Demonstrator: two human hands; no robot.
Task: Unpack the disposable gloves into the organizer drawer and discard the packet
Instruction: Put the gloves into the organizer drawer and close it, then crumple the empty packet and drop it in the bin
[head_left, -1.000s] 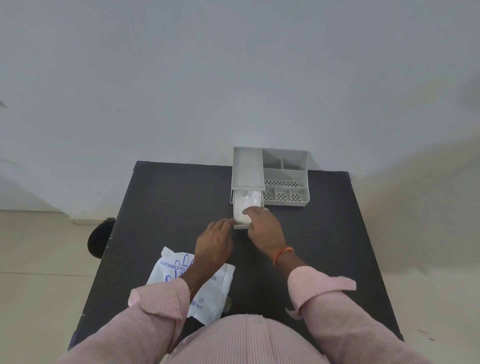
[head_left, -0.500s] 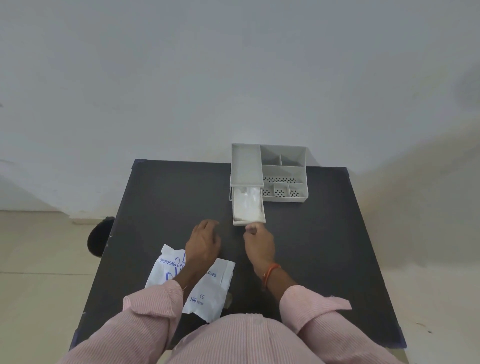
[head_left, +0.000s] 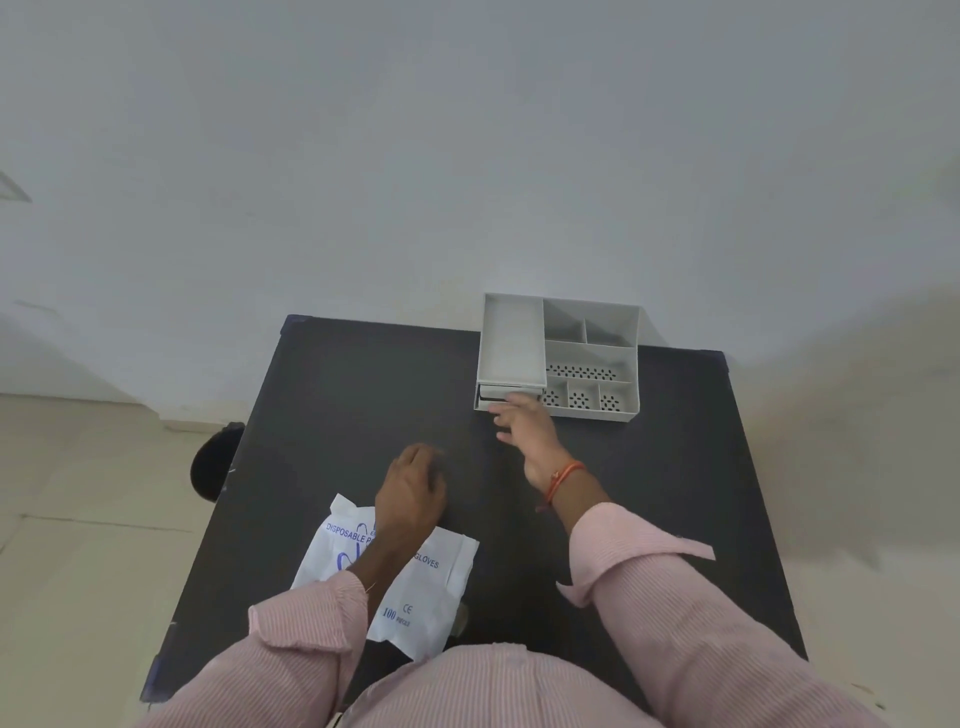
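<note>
A grey organizer (head_left: 590, 353) stands at the far edge of the black table (head_left: 332, 415), with its drawer (head_left: 493, 397) on the left side pushed almost fully in. The gloves are hidden inside. My right hand (head_left: 527, 431) has its fingers spread, the fingertips touching the drawer front. My left hand (head_left: 410, 491) rests palm down on the table with loosely curled fingers and holds nothing. Under my left wrist lies the flat white glove packet (head_left: 415, 587) with blue print, near the table's front edge.
A dark round object (head_left: 213, 462) sits on the floor beside the table's left edge. A pale wall rises right behind the organizer. Beige floor tiles lie to the left and right of the table.
The drawer, pulled out with white gloves showing, has been pushed into the organizer by my right hand. My left hand drew back toward the packet.
</note>
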